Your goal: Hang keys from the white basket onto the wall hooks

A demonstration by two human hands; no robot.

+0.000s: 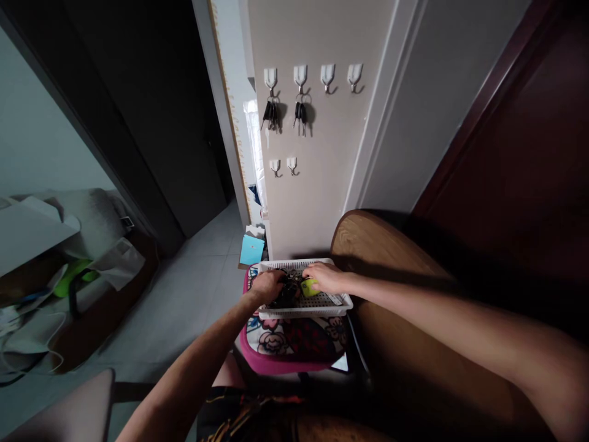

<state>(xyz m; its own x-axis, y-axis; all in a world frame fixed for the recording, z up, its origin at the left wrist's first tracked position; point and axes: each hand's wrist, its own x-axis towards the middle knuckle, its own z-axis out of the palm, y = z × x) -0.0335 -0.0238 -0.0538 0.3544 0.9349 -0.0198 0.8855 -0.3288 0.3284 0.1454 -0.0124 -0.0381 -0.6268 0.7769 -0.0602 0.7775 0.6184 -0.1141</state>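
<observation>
A white plastic basket (340,307) with perforated sides rests on a pink-edged stool (271,362) with a flowered top. Inside it lie a clump of dark items with metal rings (289,291), apparently keys, and a yellow-green object (310,287). My left hand (268,286) reaches into the left part, its fingers curled at the dark clump; what they grip is hidden. Over the right part, my right hand (326,278) has its fingers bent together beside the yellow-green object, and I cannot make out what is in them.
White hooks (327,77) are fixed to the wall panel ahead; two carry bunches of black-headed keys (300,115). A wooden board (381,252) leans at the right. A blue box (251,248) stands behind the stool. At the left is a cluttered low shelf (92,331).
</observation>
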